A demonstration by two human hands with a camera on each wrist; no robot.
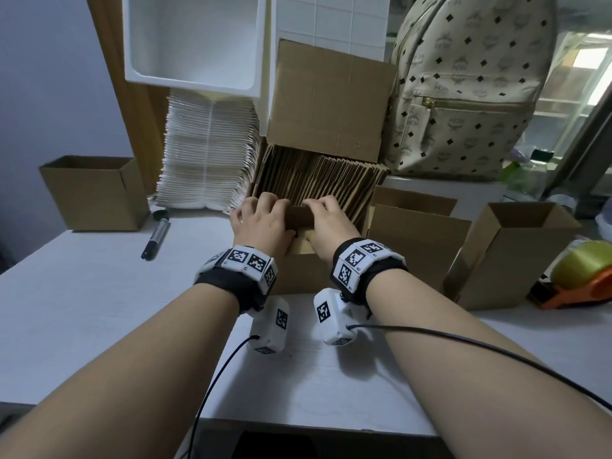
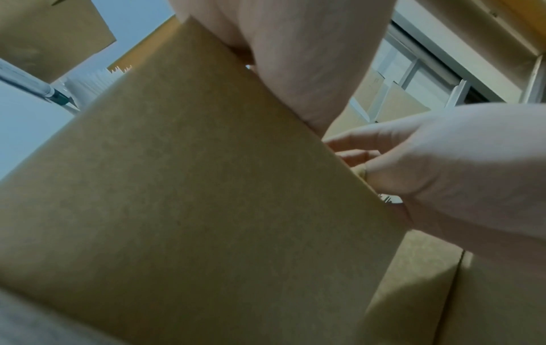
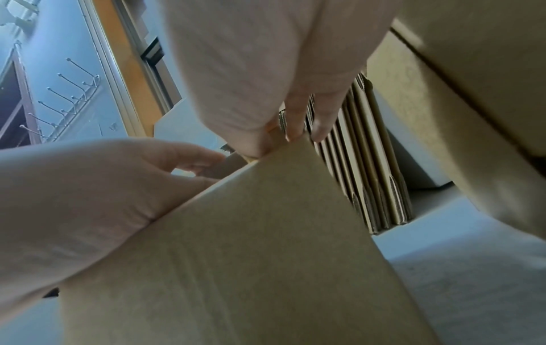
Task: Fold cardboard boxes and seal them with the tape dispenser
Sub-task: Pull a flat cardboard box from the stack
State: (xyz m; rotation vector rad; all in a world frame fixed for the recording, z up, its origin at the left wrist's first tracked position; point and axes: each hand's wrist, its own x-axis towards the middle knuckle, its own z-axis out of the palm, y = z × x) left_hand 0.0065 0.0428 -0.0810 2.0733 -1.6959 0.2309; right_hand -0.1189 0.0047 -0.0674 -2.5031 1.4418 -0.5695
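Note:
A brown cardboard box (image 1: 298,256) stands on the white table (image 1: 99,309) in front of a row of flattened boxes (image 1: 318,180). My left hand (image 1: 261,218) curls its fingers over the box's top edge on the left. My right hand (image 1: 326,220) pinches the same edge on the right. The left wrist view shows the box's broad face (image 2: 207,186) with my left hand (image 2: 295,58) on its upper edge. In the right wrist view my right hand's fingertips (image 3: 295,130) pinch the box's (image 3: 251,256) top corner. An orange tape dispenser (image 1: 583,283) with a yellowish roll lies at the far right.
Open folded boxes stand at the left (image 1: 96,190) and at the right (image 1: 506,253), another just right of my hands (image 1: 417,240). A black marker (image 1: 155,236) lies on the table. Behind are a white mailer stack (image 1: 208,160), a closed carton (image 1: 328,101) and a patterned backpack (image 1: 470,87).

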